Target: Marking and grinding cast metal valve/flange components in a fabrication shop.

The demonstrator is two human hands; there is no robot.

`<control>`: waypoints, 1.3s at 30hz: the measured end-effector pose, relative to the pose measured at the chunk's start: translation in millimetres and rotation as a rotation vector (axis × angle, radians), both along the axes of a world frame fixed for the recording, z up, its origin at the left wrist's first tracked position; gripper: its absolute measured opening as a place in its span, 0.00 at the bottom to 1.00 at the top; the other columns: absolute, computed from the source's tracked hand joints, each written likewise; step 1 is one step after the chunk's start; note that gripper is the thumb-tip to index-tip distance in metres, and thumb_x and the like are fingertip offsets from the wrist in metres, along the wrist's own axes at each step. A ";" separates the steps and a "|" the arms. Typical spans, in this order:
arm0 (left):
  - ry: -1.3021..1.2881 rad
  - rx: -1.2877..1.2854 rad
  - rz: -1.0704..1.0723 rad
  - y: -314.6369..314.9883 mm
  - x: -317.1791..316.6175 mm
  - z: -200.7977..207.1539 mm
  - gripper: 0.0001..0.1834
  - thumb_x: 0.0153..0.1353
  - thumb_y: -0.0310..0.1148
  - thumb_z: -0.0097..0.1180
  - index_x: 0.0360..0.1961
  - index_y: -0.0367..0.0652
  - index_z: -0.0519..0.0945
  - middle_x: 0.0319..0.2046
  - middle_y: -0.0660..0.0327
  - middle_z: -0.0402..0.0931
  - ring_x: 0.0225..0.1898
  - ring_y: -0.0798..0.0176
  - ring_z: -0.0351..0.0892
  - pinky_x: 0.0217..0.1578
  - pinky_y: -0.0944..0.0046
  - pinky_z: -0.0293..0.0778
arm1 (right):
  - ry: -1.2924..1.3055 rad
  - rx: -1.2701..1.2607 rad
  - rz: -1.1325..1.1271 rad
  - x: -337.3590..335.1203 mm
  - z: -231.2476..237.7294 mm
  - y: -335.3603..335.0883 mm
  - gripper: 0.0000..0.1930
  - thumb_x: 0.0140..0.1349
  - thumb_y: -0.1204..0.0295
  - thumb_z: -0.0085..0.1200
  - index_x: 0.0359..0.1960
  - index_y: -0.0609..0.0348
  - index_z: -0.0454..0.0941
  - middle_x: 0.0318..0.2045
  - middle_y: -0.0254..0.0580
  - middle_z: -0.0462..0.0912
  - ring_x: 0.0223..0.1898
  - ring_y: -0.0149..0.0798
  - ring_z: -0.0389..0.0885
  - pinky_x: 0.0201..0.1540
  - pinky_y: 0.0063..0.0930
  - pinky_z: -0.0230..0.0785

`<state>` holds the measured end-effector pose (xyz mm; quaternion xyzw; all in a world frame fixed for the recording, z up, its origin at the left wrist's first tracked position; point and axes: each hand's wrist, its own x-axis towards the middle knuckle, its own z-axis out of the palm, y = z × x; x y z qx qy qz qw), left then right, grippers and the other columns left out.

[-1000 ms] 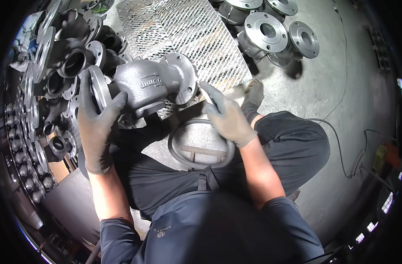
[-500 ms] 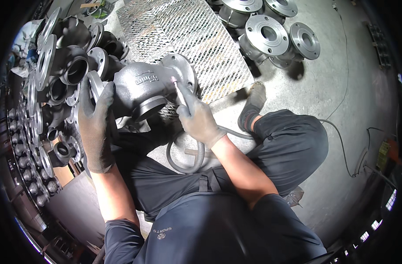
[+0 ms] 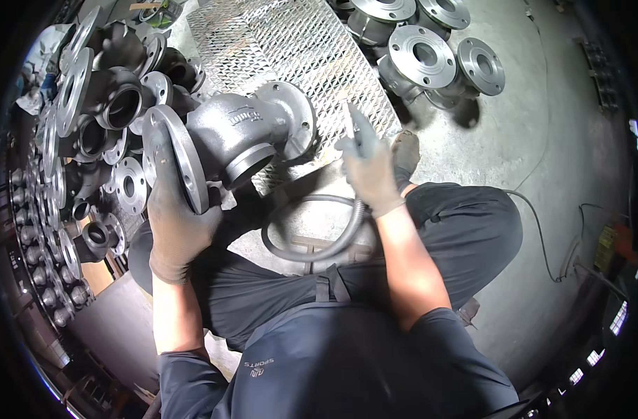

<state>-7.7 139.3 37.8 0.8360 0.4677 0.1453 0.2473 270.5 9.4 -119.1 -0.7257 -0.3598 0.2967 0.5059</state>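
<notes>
A grey cast-metal valve body (image 3: 228,129), with a round flange at each end and a threaded opening facing me, rests tilted at the near edge of a textured metal plate (image 3: 291,49). My left hand (image 3: 183,237), in a grey-coated glove, is closed round its near left flange, fingers behind the disc and thumb in front. To the right of the casting, apart from it, my gloved right hand (image 3: 373,171) grips a slim pen-shaped grinding tool (image 3: 348,124), its tip pointing up and away. A grey ribbed hose (image 3: 319,255) loops below that hand.
Many flanged castings (image 3: 116,105) are piled on the left, close to my left hand. More flanged valve bodies (image 3: 420,56) stand at the back right. My shod foot (image 3: 405,150) is beside the plate. A thin cable (image 3: 542,237) runs across the floor at right.
My right hand has drawn the tool off the casting, moving right. The valve body has turned a little, its left flange now facing me more, and my left hand has shifted lower on it.
</notes>
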 end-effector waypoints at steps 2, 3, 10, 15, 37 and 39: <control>-0.025 0.063 -0.029 2.3 6.0 1.8 0.63 0.48 0.23 0.68 0.88 0.38 0.52 0.69 0.33 0.78 0.65 0.37 0.86 0.60 0.48 0.84 | 0.016 -0.006 -0.014 12.3 3.2 -11.5 0.33 0.75 0.76 0.53 0.82 0.61 0.68 0.33 0.39 0.88 0.24 0.24 0.77 0.28 0.25 0.73; -0.031 0.144 -0.047 9.3 10.6 3.7 0.63 0.48 0.24 0.68 0.88 0.38 0.52 0.65 0.35 0.82 0.61 0.39 0.88 0.60 0.49 0.83 | 0.040 -0.002 -0.027 15.1 5.4 -12.7 0.33 0.75 0.76 0.53 0.83 0.61 0.67 0.34 0.38 0.88 0.24 0.23 0.77 0.27 0.24 0.72; -0.426 -0.275 0.354 24.6 1.2 18.0 0.49 0.61 0.30 0.75 0.81 0.27 0.66 0.60 0.48 0.83 0.53 0.63 0.86 0.55 0.62 0.83 | 0.039 0.033 0.028 4.5 17.1 -24.8 0.34 0.74 0.78 0.50 0.83 0.60 0.66 0.36 0.38 0.89 0.24 0.22 0.76 0.28 0.22 0.72; -0.501 -0.397 0.449 20.8 -0.2 17.3 0.47 0.63 0.31 0.72 0.80 0.25 0.67 0.61 0.49 0.82 0.53 0.62 0.86 0.51 0.63 0.83 | 0.174 -0.016 0.030 4.2 14.5 -16.8 0.36 0.73 0.79 0.50 0.84 0.58 0.66 0.34 0.35 0.87 0.24 0.21 0.75 0.28 0.22 0.71; -0.434 -0.411 0.501 14.7 -17.0 27.6 0.51 0.63 0.40 0.76 0.81 0.28 0.66 0.54 0.51 0.86 0.51 0.60 0.87 0.54 0.62 0.81 | 0.324 -0.003 0.047 -18.5 31.0 -3.8 0.36 0.73 0.81 0.52 0.84 0.63 0.64 0.33 0.32 0.84 0.23 0.19 0.73 0.26 0.19 0.68; -0.371 -0.428 0.413 7.9 -12.1 35.3 0.55 0.62 0.42 0.78 0.84 0.31 0.62 0.51 0.50 0.89 0.50 0.60 0.89 0.53 0.60 0.83 | 0.283 0.006 0.012 -16.2 33.3 -4.3 0.36 0.74 0.80 0.54 0.84 0.65 0.63 0.33 0.31 0.82 0.23 0.20 0.72 0.24 0.20 0.66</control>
